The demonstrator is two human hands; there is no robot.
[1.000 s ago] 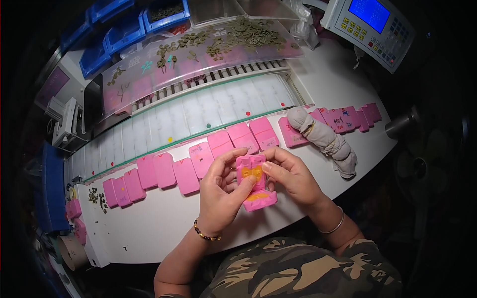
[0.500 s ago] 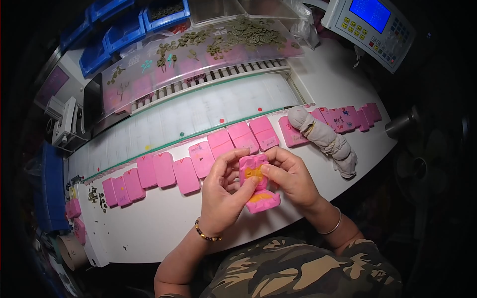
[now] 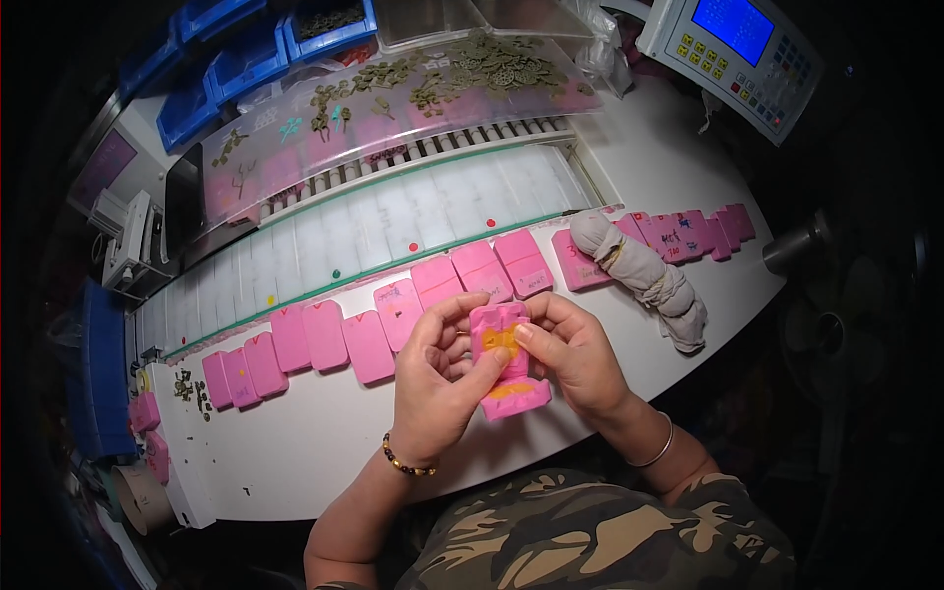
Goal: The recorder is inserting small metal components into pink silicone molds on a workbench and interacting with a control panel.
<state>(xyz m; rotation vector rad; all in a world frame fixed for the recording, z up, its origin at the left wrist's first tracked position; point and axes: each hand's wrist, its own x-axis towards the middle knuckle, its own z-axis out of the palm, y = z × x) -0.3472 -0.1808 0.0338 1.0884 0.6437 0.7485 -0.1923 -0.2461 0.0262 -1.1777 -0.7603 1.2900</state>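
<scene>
Both hands hold a pink rubber mould (image 3: 521, 395) in front of my body, above the near part of the table. The mould is folded open, with a yellow-orange patch (image 3: 500, 339) inside each of its two parts. My left hand (image 3: 439, 379) grips the left edge, its thumb pressed on the yellow area. On the opposite side my right hand (image 3: 575, 354) has its thumb against the inner face and its fingers curled behind. Whether the yellow is a loose piece or part of the mould, I cannot tell. The fingertips behind the mould are hidden.
Pink mould blocks (image 3: 369, 349) stand in a row along the white slatted conveyor (image 3: 374, 211). A rolled grey cloth bundle (image 3: 649, 285) lies at right. Beyond are a clear sheet bearing metal-coloured pieces (image 3: 501, 74), blue bins (image 3: 246, 64) and a control panel (image 3: 733, 59).
The conveyor's slats and coloured dots have shifted left. My hands and the mould have moved slightly left, both thumbs still on the mould's inside.
</scene>
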